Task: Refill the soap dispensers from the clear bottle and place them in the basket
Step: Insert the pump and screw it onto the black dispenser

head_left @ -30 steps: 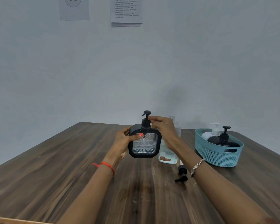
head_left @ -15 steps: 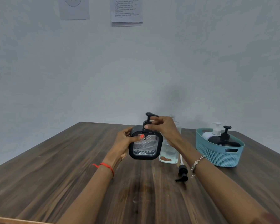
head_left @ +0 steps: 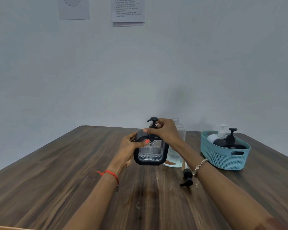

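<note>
Basket [head_left: 223,159] holds white [head_left: 214,137] and black dispensers [head_left: 229,144].

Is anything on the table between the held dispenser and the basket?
Partly. The clear bottle stands just right of the dispenser, and a loose pump lies nearer the person. The basket sits further right, already holding two dispensers; lifting over the bottle looks feasible.

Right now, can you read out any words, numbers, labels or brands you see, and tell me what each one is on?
White paper sheet with a circle on the wall: a cropped number, possibly "10", not certain.
White printed notice sheet on the wall: lines of text, too small and blurred to read.
Square black soap dispenser, clear plastic bottle, teal woven basket: no readable text.
</note>
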A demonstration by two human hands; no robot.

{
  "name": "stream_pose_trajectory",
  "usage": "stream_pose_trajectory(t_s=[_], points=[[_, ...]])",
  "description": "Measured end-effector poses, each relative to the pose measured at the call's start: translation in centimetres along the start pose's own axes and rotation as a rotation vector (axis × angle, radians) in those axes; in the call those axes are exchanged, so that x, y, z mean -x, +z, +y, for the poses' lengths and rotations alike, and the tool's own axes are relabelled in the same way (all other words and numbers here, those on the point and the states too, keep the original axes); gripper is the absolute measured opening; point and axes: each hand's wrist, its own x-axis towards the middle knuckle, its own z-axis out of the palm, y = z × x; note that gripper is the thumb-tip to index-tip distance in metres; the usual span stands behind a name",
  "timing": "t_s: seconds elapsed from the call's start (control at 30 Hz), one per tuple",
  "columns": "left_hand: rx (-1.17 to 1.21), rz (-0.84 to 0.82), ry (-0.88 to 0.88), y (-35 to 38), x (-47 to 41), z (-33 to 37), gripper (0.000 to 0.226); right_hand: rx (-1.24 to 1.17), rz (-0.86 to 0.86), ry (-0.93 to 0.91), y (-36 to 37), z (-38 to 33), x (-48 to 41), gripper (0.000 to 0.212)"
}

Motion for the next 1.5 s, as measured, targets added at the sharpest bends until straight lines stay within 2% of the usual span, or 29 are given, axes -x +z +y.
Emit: stream_pose_trajectory(t_s=[0.13,0.3,0.43,0.6,0.67,0.83,1.0,1.23,1.37,1.5], points=[[0.043,-0.015,-0.018,-0.5,-0.1,0.3,0.031,-0.158,-0.241,0.045,-1.3,-0.1,-0.3,0.032],[0.040,0.006,-0.013,-0.1,-0.1,0.2,0.034,-0.114,-0.053,0.061,-0.4,-0.2,0.0,0.026],[0.007,0.041,0.011,0.1,0.0,-0.1,0.033,-0.031,0.032,0.093,0.6,0.0,0.0,0.022],[-0.020,0.084,0.043,0.4,0.2,-0.5,0.034,0.125,0.156,0.003,2.0,0.2,0.5,0.015],[-0.022,0.089,0.039,0.2,0.2,-0.5,0.035,0.134,0.152,0.004,2.2,0.2,0.5,0.017],[-0.005,0.082,0.005,-0.7,0.3,-0.3,0.042,0.095,-0.007,0.064,1.2,0.6,-0.1,0.028],[0.040,0.071,-0.008,-0.9,0.5,-0.3,0.042,0.002,-0.084,0.060,1.2,0.5,0.6,0.022],[0.012,0.135,0.010,-0.4,0.7,-0.4,0.037,0.041,0.143,0.012,3.4,0.4,1.0,0.014],[0.006,0.151,0.005,-0.2,1.0,-0.3,0.041,-0.002,0.245,0.007,4.1,0.4,1.2,0.011],[0.005,0.150,0.018,-0.1,1.3,0.0,0.041,-0.054,0.240,0.020,3.7,0.4,1.4,0.022]])
